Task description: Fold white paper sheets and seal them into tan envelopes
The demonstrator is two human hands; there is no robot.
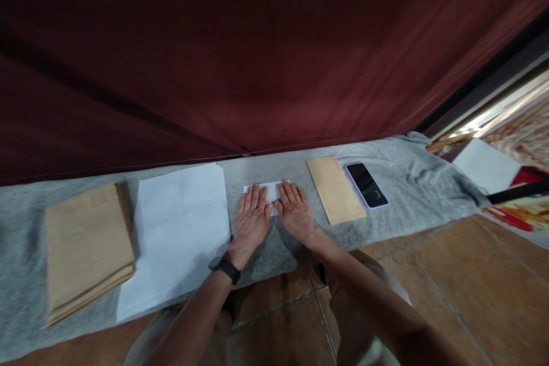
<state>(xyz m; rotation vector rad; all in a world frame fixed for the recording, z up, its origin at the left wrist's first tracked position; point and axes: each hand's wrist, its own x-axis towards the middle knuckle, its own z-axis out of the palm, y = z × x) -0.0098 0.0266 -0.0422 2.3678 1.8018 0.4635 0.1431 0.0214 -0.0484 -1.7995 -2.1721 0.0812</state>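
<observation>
A small piece of white paper, apparently folded (273,192), lies on the grey cloth in front of me. Flat on its left part rests my left hand (254,214), fingers stretched out, with a dark watch (225,268) on the wrist. My right hand (294,210) presses on the right part in the same way, palm down and fingers extended. Both hands cover much of the paper, and their thumbs come near each other over it. Just left of my left hand is a stack of white paper sheets (180,229). A single brown envelope (335,190) lies right of my right hand.
At the far left sits a stack of brown envelopes (88,246), close beside the white sheets. A phone (366,185) in a pale case lies past the single envelope. The grey cloth (420,183) covers a narrow surface against a dark red curtain (266,57). Tiled floor (450,274) shows below.
</observation>
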